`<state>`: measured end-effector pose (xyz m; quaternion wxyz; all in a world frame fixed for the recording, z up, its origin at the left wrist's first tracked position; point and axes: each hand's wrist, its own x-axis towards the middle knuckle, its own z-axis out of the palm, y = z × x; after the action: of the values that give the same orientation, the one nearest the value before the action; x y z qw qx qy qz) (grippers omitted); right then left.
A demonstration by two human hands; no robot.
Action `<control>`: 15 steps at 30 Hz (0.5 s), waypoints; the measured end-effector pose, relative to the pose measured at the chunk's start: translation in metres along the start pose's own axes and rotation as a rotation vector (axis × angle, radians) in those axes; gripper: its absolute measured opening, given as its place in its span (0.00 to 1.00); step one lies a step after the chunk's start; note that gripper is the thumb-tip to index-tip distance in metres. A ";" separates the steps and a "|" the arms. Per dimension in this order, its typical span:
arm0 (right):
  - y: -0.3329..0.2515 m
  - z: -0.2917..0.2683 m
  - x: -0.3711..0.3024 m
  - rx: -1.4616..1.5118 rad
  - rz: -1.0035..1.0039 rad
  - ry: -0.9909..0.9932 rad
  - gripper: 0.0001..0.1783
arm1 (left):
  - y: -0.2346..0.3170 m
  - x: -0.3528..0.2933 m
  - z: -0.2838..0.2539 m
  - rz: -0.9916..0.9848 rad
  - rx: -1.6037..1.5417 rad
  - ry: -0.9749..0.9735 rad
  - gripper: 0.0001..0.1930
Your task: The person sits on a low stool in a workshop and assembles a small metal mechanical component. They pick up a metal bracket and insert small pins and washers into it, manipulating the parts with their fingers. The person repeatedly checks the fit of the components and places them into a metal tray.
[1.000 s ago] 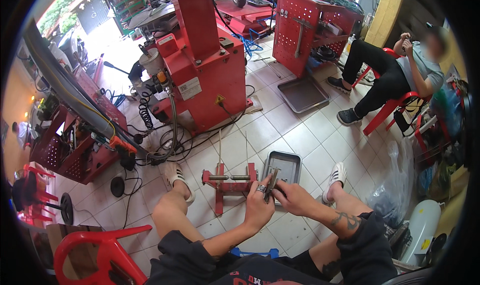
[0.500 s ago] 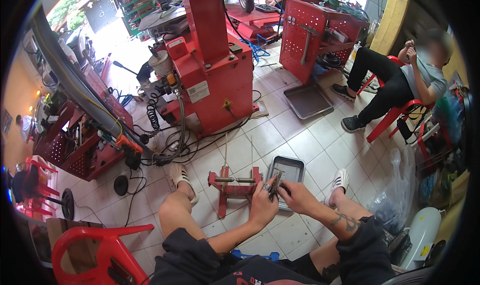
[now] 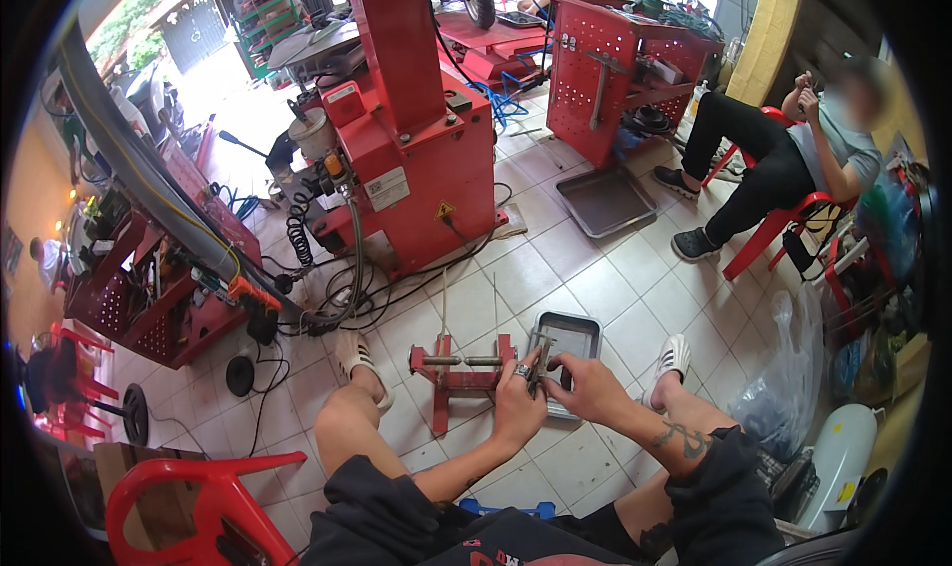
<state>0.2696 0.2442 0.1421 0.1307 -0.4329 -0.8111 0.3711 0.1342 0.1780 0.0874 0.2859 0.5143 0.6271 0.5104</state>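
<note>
In front of me, my left hand (image 3: 518, 405) is closed around a small, narrow metal part (image 3: 543, 352) that stands up between the fingers. Its exact kind is too small to make out. My right hand (image 3: 591, 389) meets it from the other side, thumb and fingers pinched against the part's lower end. Just left of the hands a red metal stand (image 3: 441, 395) with a horizontal rod rests on the floor. Partly behind my hands lies a grey metal tray (image 3: 587, 324), its near edge covered by them.
A red machine (image 3: 426, 189) with cables around its base stands ahead. Beyond it are a dark drip tray (image 3: 607, 207) and a red tool cart (image 3: 585, 90). Another person (image 3: 773, 159) sits at right. A red plastic chair (image 3: 169, 477) is at lower left, a plastic bag (image 3: 778, 377) at right.
The view has shifted slightly. My right fingers have moved a little along the metal part, while my left hand keeps its hold. The seated person stays in place.
</note>
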 end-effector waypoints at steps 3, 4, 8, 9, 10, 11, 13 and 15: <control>0.013 0.005 -0.002 0.027 -0.047 -0.007 0.14 | 0.003 0.001 0.000 0.043 0.033 -0.009 0.29; 0.015 0.007 -0.002 0.033 -0.048 0.002 0.14 | 0.004 0.001 0.000 0.052 0.040 -0.013 0.29; 0.005 0.002 -0.003 0.122 0.035 0.006 0.13 | 0.005 0.002 -0.002 0.114 0.070 -0.004 0.29; 0.007 0.003 -0.003 0.137 -0.004 0.031 0.12 | 0.005 0.003 -0.002 0.140 0.075 0.002 0.28; 0.011 0.006 -0.002 0.151 -0.043 0.057 0.11 | 0.006 0.004 -0.001 0.135 0.072 -0.004 0.28; 0.012 0.007 -0.002 0.165 -0.082 0.081 0.10 | 0.006 0.003 -0.002 0.130 0.070 -0.009 0.28; 0.010 0.005 -0.002 0.171 -0.021 0.030 0.11 | 0.006 0.003 -0.001 0.121 0.061 -0.016 0.28; 0.006 0.002 -0.001 0.196 0.020 0.009 0.12 | 0.003 0.002 -0.001 0.111 0.053 -0.017 0.28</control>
<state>0.2725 0.2444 0.1370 0.1723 -0.4280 -0.7659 0.4478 0.1341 0.1791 0.0907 0.2490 0.5600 0.6083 0.5043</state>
